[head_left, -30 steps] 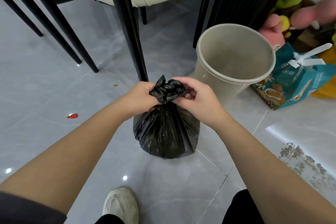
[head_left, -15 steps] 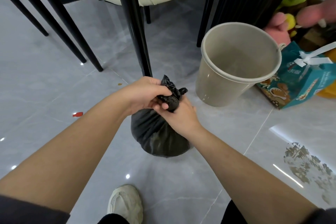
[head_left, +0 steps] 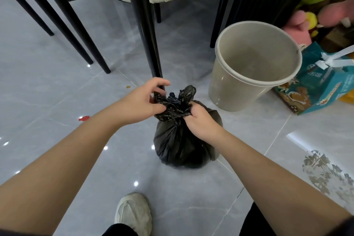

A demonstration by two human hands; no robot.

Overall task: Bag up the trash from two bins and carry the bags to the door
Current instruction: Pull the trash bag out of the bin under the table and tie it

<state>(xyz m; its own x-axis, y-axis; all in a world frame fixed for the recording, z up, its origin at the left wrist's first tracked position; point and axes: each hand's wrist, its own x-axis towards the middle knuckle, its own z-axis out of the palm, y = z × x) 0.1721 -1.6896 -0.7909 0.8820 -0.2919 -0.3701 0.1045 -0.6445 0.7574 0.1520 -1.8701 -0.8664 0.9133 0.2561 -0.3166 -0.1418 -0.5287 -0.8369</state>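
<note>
On the floor at centre: black trash bag [head_left: 183, 140], resting there so both hands work the neck. Left hand [head_left: 142, 104] pinching gathered plastic at nine o'clock, right hand [head_left: 200, 120] clamped at three, apparently tightening a knot. Emptied bin [head_left: 254, 82] at one o'clock.

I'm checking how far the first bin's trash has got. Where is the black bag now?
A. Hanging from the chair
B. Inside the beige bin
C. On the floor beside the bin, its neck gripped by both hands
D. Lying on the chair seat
C: the black bag sits on the floor left of the empty beige bin, with the left hand and right hand gripping its bunched neck.
</note>
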